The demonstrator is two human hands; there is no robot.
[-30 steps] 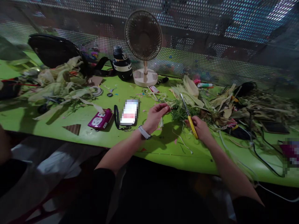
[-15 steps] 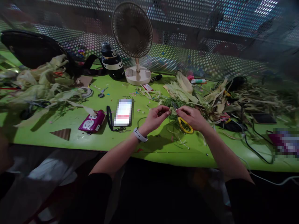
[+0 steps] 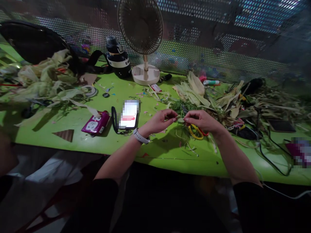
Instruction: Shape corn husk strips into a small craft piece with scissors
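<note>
A small pale green strip of corn husk (image 3: 180,119) stretches between my two hands just above the table. My left hand (image 3: 162,121), with a white watch band on its wrist, pinches one end between thumb and fingertips. At the other end the fingers of my right hand (image 3: 203,121) are closed on the strip. Scissors with a yellow-and-red handle (image 3: 197,137) lie under my right hand, their blades partly hidden. Behind the fingers are thin green shreds (image 3: 179,105) and a pile of corn husks (image 3: 194,92).
On the green table (image 3: 167,152) stand a fan (image 3: 145,74) and a dark bottle (image 3: 118,61). A phone (image 3: 128,113) and a purple power socket (image 3: 96,123) lie left of my hands. More husks (image 3: 46,81) cover the far left, and cables (image 3: 267,153) run at right.
My hands have drawn slightly apart, and more of the husk strip shows between them. The red part of the scissors' handle now shows. The whole view has shifted a little.
</note>
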